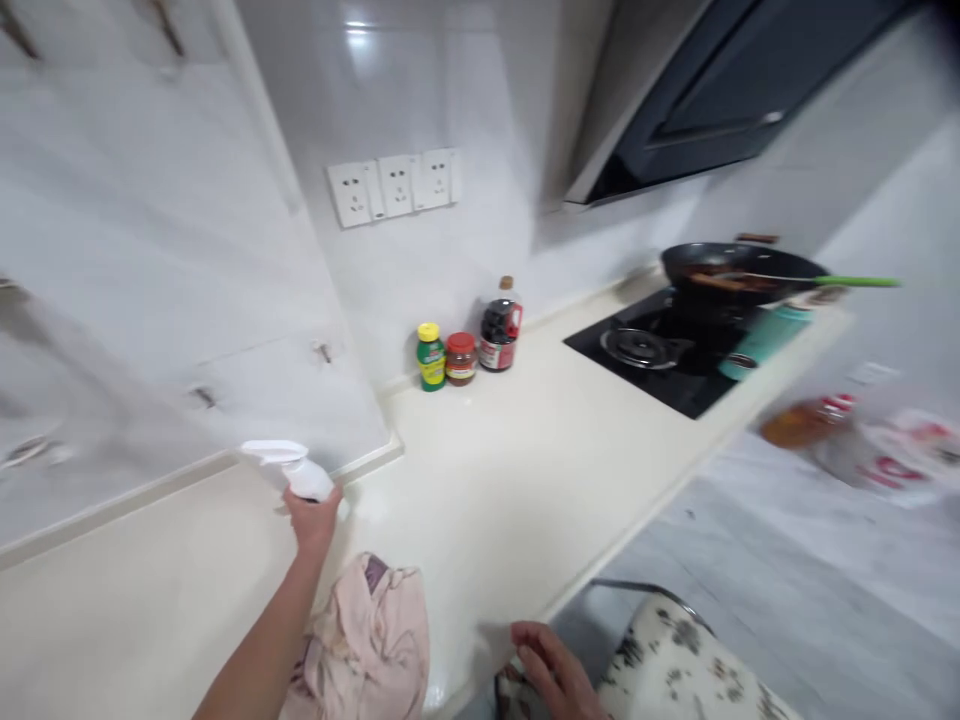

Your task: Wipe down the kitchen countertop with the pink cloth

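Observation:
At the back of the counter, close to the wall corner, my left hand (pixel 315 518) is closed around a white spray bottle (pixel 307 478). The bottle's long head points left, and my fingers hide its lower part. A crumpled pink cloth (pixel 382 640) lies on the counter beside my left forearm. My right hand (pixel 555 672) is at the counter's front edge, holding nothing, with its fingers loosely bent and apart.
Against the wall stand a green bottle with a yellow cap (pixel 430 358), a red-lidded jar (pixel 460 360) and a dark sauce bottle (pixel 500 330). Farther right, a wok (pixel 697 262) sits on the black stove (pixel 675 375). A patterned chair seat (pixel 675 660) is below the counter edge.

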The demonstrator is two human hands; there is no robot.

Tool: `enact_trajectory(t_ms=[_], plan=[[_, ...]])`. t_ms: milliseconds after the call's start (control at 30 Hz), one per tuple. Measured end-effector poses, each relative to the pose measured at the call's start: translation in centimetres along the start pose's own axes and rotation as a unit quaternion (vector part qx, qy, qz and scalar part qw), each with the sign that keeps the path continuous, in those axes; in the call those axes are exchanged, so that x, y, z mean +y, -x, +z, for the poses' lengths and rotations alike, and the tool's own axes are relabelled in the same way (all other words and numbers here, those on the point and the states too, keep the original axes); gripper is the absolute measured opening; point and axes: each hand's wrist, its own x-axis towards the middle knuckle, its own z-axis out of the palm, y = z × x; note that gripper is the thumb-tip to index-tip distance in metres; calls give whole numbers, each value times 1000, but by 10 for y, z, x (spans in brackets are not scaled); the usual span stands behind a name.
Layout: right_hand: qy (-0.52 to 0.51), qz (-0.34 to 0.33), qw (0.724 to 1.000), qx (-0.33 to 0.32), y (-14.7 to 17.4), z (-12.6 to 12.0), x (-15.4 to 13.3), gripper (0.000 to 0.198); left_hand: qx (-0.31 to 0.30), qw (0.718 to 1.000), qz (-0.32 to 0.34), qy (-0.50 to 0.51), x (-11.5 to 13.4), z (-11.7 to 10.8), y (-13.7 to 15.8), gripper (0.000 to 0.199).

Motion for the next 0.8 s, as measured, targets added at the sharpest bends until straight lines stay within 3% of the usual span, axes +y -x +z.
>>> enact_trajectory(t_ms=[133,200,267,333,400,533,600,800], plan=[[-32,-3,996,88,11,5,-14,46,-133,989,57,15,13,0,17,84],[-17,5,995,101,8,6,-29,43,-254,962,97,22,20,0,41,77],[-4,-7,992,125,2,4,-48,49,-410,904,117,28,25,2,73,67],[-15,-49,986,157,-6,0,-67,62,-550,827,111,33,25,7,109,58],[-44,-85,981,167,-14,-3,-80,73,-633,768,91,43,22,15,144,54],[-127,-85,974,168,-27,-9,-86,89,-742,666,9,75,18,39,194,61],[-186,-69,966,166,-32,-12,-82,88,-773,631,-8,70,20,52,207,66],[-279,34,921,269,-55,-27,-67,71,-759,644,38,86,35,83,223,80]])
